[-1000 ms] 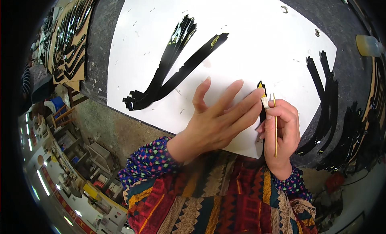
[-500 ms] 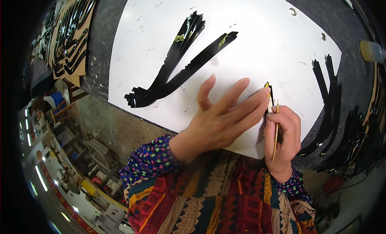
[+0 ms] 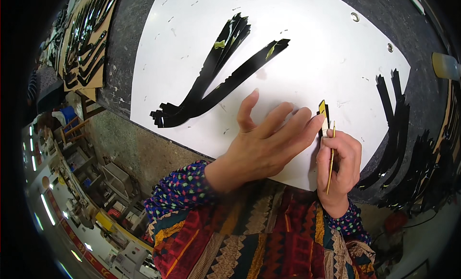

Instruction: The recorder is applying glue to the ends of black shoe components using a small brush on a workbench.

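Observation:
My right hand [image 3: 340, 166] is closed around a thin gold-coloured stick [image 3: 331, 166] with a narrow tip, held nearly upright. Its thumb and fingers also meet the lower part of a short-looking black strip [image 3: 328, 111], whose far end carries a yellow piece [image 3: 322, 107] and a pale patch below it. My left hand [image 3: 264, 149] hovers over the white sheet, fingers apart and some bent. One of its fingertips touches the strip beside the pale patch. The lower end of the strip is hidden by my right hand.
Black strips in a V-shaped bundle [image 3: 199, 82], some with yellow-green bits, lie on the white sheet [image 3: 336, 48]. More black strips [image 3: 399, 116] hang over its right edge. Brown boards with glossy black strips [image 3: 86, 53] stand far left. A yellowish container [image 3: 444, 65] is at far right.
The fingers of my left hand have bent and drawn back a little from the strip's end, so more of the yellow piece shows. My right hand keeps the same hold on the stick.

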`<action>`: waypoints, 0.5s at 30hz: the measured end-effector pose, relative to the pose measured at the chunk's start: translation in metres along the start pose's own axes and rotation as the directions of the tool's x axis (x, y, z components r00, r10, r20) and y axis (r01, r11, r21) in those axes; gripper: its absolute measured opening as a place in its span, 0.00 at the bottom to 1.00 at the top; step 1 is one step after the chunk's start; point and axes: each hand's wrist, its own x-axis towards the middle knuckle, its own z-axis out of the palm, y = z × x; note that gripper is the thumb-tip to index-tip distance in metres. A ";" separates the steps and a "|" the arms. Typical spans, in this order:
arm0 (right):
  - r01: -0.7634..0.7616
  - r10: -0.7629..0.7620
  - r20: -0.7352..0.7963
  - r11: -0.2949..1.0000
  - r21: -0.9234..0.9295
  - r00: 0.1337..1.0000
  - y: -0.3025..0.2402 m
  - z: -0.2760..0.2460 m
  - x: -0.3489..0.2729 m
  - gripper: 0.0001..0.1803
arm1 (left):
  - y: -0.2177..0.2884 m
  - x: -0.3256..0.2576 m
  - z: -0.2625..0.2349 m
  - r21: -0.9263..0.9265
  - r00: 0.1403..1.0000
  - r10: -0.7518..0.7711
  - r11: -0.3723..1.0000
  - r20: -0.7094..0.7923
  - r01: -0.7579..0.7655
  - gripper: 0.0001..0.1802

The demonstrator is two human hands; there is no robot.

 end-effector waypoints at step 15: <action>-0.025 0.026 -0.037 1.000 0.017 0.999 0.000 -0.002 0.001 0.16 | 0.002 0.003 -0.004 -0.029 0.999 -0.013 0.999 0.038 0.014 0.30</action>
